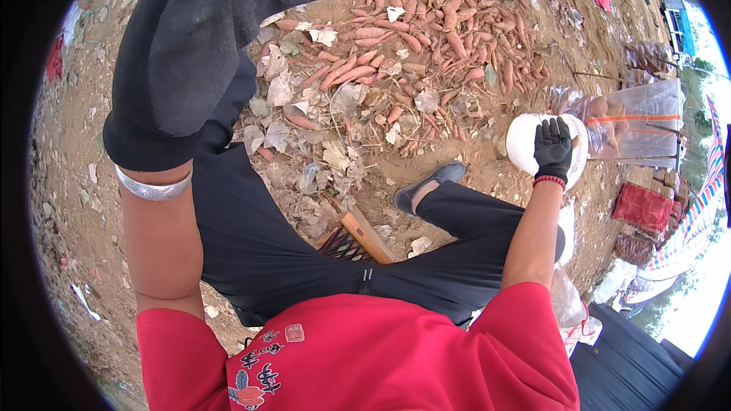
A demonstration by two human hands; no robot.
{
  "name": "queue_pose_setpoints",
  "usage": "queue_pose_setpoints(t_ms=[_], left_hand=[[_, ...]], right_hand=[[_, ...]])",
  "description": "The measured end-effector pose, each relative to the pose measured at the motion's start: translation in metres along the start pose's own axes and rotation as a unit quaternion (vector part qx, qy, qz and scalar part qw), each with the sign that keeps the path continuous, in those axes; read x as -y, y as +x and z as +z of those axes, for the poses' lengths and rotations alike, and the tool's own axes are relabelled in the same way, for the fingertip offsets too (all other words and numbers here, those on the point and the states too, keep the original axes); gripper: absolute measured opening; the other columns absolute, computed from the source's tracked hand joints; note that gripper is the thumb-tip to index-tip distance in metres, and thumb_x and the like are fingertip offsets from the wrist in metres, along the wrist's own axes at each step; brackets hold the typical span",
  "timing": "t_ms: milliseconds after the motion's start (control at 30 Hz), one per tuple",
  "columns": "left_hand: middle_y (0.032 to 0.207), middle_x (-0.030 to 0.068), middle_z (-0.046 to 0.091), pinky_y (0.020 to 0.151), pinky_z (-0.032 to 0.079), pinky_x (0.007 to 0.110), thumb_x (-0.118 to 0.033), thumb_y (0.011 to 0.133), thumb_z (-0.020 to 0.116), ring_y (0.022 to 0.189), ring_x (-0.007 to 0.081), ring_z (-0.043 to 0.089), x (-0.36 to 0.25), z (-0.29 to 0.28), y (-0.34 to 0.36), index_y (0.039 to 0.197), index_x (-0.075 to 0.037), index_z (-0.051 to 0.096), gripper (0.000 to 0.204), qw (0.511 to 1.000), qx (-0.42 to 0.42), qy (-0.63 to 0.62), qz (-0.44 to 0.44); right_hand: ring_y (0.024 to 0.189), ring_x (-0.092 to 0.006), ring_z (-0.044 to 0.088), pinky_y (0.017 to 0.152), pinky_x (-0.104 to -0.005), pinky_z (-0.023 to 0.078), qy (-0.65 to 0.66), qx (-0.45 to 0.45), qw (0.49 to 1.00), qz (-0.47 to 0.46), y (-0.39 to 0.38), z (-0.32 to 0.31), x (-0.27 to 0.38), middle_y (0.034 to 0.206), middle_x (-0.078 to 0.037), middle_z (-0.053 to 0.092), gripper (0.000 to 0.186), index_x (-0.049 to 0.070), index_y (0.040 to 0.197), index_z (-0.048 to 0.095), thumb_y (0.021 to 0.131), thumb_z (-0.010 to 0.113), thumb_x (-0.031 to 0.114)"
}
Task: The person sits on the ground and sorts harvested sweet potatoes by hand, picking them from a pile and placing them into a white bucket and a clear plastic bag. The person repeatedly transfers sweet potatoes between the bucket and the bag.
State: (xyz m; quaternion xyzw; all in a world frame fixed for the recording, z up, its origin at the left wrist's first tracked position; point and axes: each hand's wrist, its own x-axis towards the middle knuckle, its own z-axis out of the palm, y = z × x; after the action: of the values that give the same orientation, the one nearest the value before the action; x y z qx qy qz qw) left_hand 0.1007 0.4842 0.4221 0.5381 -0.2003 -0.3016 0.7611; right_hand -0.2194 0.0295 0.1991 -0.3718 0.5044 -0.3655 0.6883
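- Head view: the gloved left hand (202,46) is near the camera, fingers outstretched; the gloved right hand (553,148), loosely open, overlaps the white tub (521,141).
- Sweet potatoes (455,44) lie heaped on the ground (483,171).
- Apparently between grasps; taking one calls for reaching down.

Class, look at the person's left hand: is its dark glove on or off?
On: the dark glove covers the left hand, fingers included, and ends beside the silver bracelet.

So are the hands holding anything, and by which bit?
The right hand seems to hold nothing; it is open over the tub. For the left hand I can't tell: the picture's top edge cuts part of it off.
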Motion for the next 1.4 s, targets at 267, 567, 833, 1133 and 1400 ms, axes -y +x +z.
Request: queue_pose_setpoints(t_ms=[267, 567, 833, 1133, 1400], left_hand=[[0.142, 0.0208, 0.043, 0.102, 0.044, 0.036, -0.029, 0.103, 0.039, 0.123, 0.0284, 0.053, 0.03, -0.077, 0.003, 0.144, 0.004, 0.033, 0.053, 0.987, 0.092, 0.041, 0.125], [0.146, 0.0247, 0.037, 0.106, 0.042, 0.037, -0.024, 0.104, 0.031, 0.126, 0.0306, 0.05, 0.022, -0.098, -0.002, 0.146, 0.008, 0.024, 0.053, 1.0, 0.008, -0.008, 0.004], [0.146, 0.0247, 0.038, 0.105, 0.044, 0.038, -0.024, 0.104, 0.032, 0.124, 0.0306, 0.051, 0.025, -0.087, 0.0, 0.146, 0.008, 0.024, 0.054, 1.0, -0.007, 0.007, -0.012], [0.146, 0.0231, 0.039, 0.104, 0.044, 0.037, -0.026, 0.103, 0.033, 0.124, 0.0288, 0.052, 0.028, -0.075, 0.007, 0.147, 0.006, 0.024, 0.055, 0.995, 0.063, 0.065, 0.05], [0.147, 0.0173, 0.04, 0.107, 0.041, 0.033, -0.033, 0.103, 0.036, 0.127, 0.0231, 0.05, 0.03, -0.063, 0.006, 0.149, 0.0, 0.026, 0.057, 0.99, 0.067, 0.114, 0.05]], right_hand=[[0.098, -0.0336, 0.062, 0.084, -0.0447, 0.049, -0.698, 0.384, 0.53, -0.291, -0.108, 0.23, -0.204, 0.106, -0.013, 0.067, 0.022, 0.013, 0.103, 0.069, 0.086, 0.06, 0.025], [0.133, -0.031, 0.041, 0.104, -0.0467, 0.034, -0.742, 0.484, 0.222, -0.407, -0.092, 0.273, -0.299, 0.139, -0.012, 0.048, 0.051, 0.022, 0.135, 0.053, 0.085, 0.057, 0.015], [0.127, -0.0311, 0.044, 0.111, -0.0548, 0.024, -0.749, 0.395, 0.248, -0.47, -0.081, 0.268, -0.313, 0.127, -0.014, 0.053, 0.035, 0.016, 0.116, 0.064, 0.082, 0.062, 0.023], [0.099, -0.0304, 0.058, 0.096, -0.0437, 0.04, -0.684, 0.481, 0.346, -0.425, -0.11, 0.25, -0.235, 0.1, -0.01, 0.062, 0.039, 0.013, 0.101, 0.065, 0.066, 0.074, 0.027], [0.086, -0.0288, 0.066, 0.078, -0.0387, 0.052, -0.707, 0.342, 0.567, -0.248, -0.054, 0.103, -0.001, 0.1, -0.012, 0.067, 0.048, 0.007, 0.122, 0.061, 0.075, 0.07, 0.012]])
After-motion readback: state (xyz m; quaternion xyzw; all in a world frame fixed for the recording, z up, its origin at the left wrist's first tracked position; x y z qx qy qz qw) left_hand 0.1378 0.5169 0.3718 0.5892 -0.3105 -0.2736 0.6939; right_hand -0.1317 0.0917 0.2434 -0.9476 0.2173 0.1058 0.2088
